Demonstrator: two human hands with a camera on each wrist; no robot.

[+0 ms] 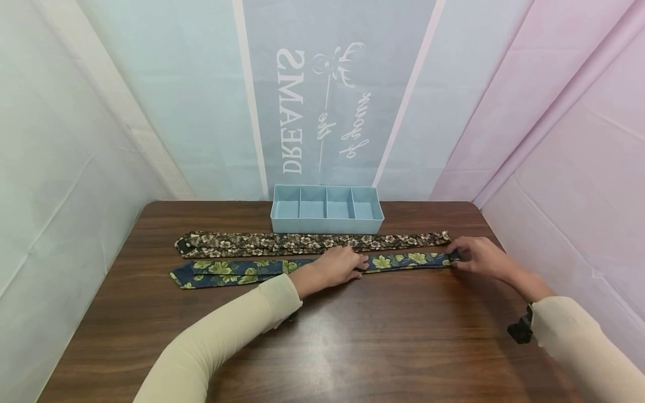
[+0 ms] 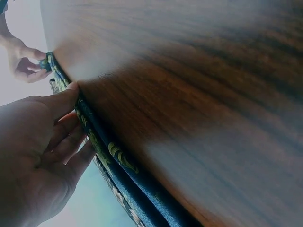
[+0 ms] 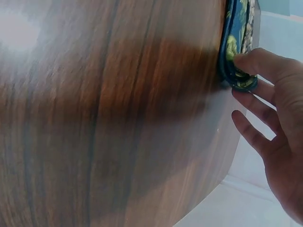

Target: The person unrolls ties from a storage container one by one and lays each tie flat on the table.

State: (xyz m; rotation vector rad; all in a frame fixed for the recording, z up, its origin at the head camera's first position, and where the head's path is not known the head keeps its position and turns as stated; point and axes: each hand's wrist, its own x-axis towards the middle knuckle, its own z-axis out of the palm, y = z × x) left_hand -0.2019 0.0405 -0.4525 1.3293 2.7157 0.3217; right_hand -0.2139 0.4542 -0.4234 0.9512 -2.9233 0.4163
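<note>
Head view: left hand [image 1: 339,266] presses flat on the middle of the blue floral tie [image 1: 237,271]; right hand [image 1: 476,255] pinches its right end, near the brown floral tie [image 1: 302,242].

A makeshift recording booth, not a lived-in room: pale plastic sheeting [image 1: 60,168] hangs on three sides, whitish at 9 o'clock, pink at 3 o'clock, and a printed banner [image 1: 322,106] at 12 o'clock shows mirrored lettering and a deer emblem. A dark wood-grain bench [image 1: 353,336] fills the floor of the enclosure, with a light blue divided tray [image 1: 326,223] at its far edge
</note>
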